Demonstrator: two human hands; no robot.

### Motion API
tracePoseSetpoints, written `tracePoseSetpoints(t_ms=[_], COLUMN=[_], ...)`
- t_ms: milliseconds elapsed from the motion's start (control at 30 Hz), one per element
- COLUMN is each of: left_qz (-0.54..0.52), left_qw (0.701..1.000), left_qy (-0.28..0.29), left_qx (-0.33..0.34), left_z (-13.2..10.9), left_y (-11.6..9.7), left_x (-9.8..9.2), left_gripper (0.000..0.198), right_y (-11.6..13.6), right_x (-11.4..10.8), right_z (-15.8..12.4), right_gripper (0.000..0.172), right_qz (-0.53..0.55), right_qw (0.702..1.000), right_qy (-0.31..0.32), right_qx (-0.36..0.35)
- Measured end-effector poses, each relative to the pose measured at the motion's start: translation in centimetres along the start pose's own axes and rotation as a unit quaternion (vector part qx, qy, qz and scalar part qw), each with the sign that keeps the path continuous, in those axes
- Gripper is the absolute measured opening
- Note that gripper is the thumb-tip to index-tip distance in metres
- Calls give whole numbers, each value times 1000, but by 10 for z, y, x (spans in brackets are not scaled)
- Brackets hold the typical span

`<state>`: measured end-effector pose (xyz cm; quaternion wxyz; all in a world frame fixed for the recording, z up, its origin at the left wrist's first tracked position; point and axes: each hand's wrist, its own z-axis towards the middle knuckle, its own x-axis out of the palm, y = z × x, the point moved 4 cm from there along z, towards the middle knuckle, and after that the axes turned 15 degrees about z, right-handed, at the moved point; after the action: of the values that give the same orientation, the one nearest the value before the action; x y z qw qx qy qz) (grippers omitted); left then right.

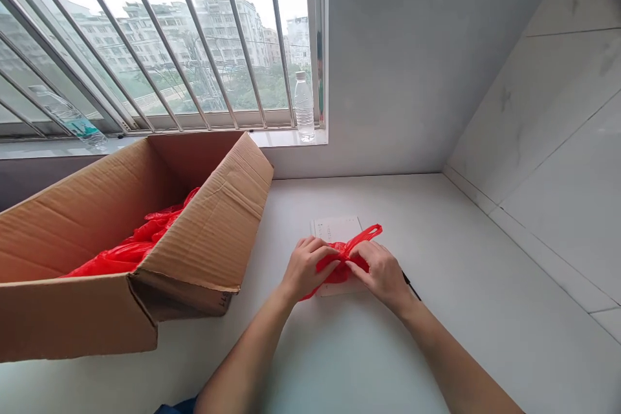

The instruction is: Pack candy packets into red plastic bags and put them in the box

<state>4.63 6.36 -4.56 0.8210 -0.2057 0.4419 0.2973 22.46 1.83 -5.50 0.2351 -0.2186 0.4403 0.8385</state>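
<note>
Left hand: pinching the red bag.
Right hand: gripping its opposite side.
Red bag: bunching between both hands, overlapping a printed white item.
Bag risk: thin plastic could be tearing if both hands are tugging hard.

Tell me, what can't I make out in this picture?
In the head view:
1. What, if anything, the red plastic bag holds: bunched plastic and fingers hide it.
2. The print on the white booklet: too small, partly covered by the bag.
3. The rest of the thin black object: hidden by the right hand.
4. The cardboard box, its left end: cut off by the picture's left edge.
</note>
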Motion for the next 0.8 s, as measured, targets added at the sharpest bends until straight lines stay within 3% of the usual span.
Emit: tracePoseSetpoints(t_ms=[133, 267, 400, 500, 600, 700, 800], left_qz=[-2, -1, 4, 0, 1, -4, -14], left_qw=[999, 995, 979, 968, 974, 997, 999], left_qy=[-29, -51, -92, -118, -139, -68, -5], left_qx=[-29, -85, -180, -223, -177, -35, 48], left_z=[0, -2, -8, -10, -6, 2, 4], left_y=[4, 20, 45, 49, 31, 1, -17], left_x=[3, -5, -17, -22, -27, -26, -22], left_gripper=[19, 24, 24, 20, 26, 29, 44], right_y=[0, -8, -27, -30, -17, 1, 9], right_x=[-3, -25, -59, -68, -55, -35, -19], right_z=[1, 1, -2, -4, -3, 1, 1], right_gripper=[13, 15, 11, 4, 17, 33, 26], right_qz=[15, 34, 20, 27, 60, 79, 65], right_qw=[1000, 999, 997, 993, 992, 994, 996], right_qy=[20, 22, -33, -20, 17, 29, 55], right_qx=[-8, -1, 68, 111, 108, 75, 23])
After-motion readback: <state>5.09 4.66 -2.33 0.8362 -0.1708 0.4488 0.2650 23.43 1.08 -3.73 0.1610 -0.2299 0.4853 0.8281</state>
